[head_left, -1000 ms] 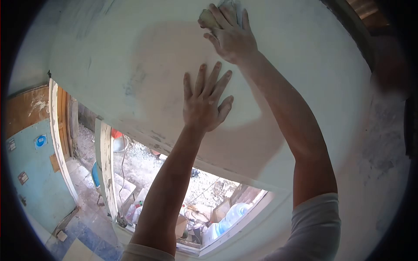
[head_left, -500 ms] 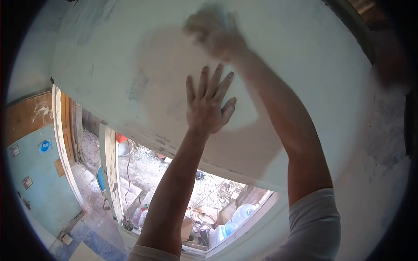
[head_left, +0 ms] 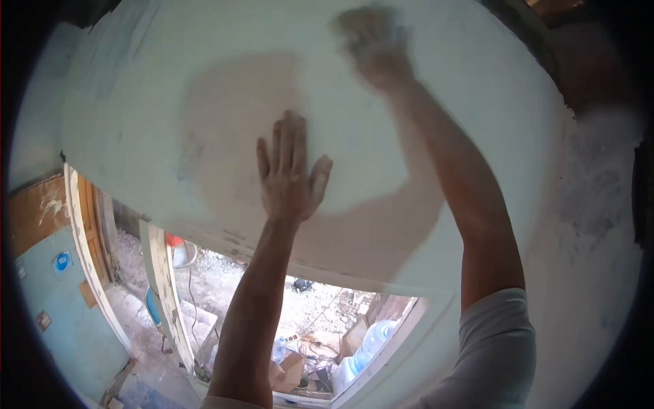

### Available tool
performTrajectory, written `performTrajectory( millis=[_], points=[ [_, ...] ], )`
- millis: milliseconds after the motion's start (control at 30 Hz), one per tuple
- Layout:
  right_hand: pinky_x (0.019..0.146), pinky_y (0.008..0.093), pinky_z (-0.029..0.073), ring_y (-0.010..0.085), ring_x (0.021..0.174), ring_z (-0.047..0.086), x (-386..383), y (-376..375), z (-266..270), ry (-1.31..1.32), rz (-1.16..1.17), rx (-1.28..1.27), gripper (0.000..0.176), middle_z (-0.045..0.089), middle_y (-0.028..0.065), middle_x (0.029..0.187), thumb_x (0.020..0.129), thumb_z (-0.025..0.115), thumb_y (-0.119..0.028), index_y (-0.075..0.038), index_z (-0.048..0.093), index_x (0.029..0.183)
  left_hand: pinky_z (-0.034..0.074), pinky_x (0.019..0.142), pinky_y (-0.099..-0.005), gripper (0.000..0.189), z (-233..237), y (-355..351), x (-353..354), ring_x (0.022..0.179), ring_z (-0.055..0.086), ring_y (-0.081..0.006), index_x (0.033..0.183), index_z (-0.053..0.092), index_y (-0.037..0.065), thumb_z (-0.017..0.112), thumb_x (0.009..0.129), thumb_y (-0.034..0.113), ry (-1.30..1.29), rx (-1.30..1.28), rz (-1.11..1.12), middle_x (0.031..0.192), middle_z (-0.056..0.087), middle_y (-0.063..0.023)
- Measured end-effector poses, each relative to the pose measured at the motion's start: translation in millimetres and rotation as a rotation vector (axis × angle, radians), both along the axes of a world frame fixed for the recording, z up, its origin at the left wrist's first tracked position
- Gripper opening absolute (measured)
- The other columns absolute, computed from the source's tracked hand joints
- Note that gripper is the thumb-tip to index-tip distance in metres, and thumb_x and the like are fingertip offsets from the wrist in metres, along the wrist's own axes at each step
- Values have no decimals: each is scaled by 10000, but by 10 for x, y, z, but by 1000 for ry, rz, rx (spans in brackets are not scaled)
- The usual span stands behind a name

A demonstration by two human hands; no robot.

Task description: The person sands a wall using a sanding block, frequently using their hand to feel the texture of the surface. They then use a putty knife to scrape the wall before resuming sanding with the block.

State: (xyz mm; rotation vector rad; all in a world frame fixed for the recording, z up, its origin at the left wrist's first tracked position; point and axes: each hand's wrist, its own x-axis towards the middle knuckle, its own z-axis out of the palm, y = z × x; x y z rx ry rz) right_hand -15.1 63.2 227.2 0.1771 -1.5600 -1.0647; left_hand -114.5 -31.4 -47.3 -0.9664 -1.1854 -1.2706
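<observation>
My left hand (head_left: pixel 289 184) lies flat against a pale green-white wall panel (head_left: pixel 361 157), fingers stretched out and thumb apart, holding nothing. Higher up and to the right, my right hand (head_left: pixel 381 58) is pressed to the same panel and smeared by motion. Its fingers look curled over a small brownish thing, whose kind the blur hides. Shadows of my arms fall across the panel, and faint grey marks show on its surface left of my left hand.
Below the panel is a window opening with a white frame (head_left: pixel 371 368). Through it show rubble, a large clear water bottle (head_left: pixel 375 339), a cardboard box (head_left: pixel 287 371) and cables. At left stand a peeling post (head_left: pixel 165 286) and a light-blue door (head_left: pixel 68 313) with stickers.
My right hand has swept to the right across the panel. My left hand now appears lower and farther left, its fingers closer together. The whole view has shifted slightly.
</observation>
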Motion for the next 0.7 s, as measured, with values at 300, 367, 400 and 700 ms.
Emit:
performTrajectory(
  millis=[300,367,400,700],
  points=[
    [1112,518,416,262,1376,519,1284,686,673,392,20,209,361,610,25,1437,1018,591,-385,-164,683,1288,190,1274,-639,909,-10,0,-23,1587,293,-420,1679,293,64,472,1017,660,-47,-57,134,1750,253,-184],
    [1123,566,407,276,1422,473,1572,781,656,948,-278,-48,442,555,50,1502,1047,510,-478,-156,648,1317,193,1274,-639,908,-14,17,-39,1586,297,-417,1676,299,59,471,1017,660,-38,-37,118,1748,266,-174],
    [1123,566,407,276,1422,473,1567,865,620,953,-289,-48,442,555,50,1502,1047,510,-478,-156,648,1317,195,1273,-639,908,-14,29,-34,1586,302,-414,1673,305,54,471,1016,660,-33,-12,101,1746,280,-163],
    [1244,677,216,296,1604,242,801,-5,-984,-316,-381,112,576,332,65,1702,1068,535,-478,-300,444,1608,184,1278,-622,848,-23,22,-56,1597,277,-411,1662,311,17,416,1066,612,-9,4,72,1747,279,-168]
  ],
)
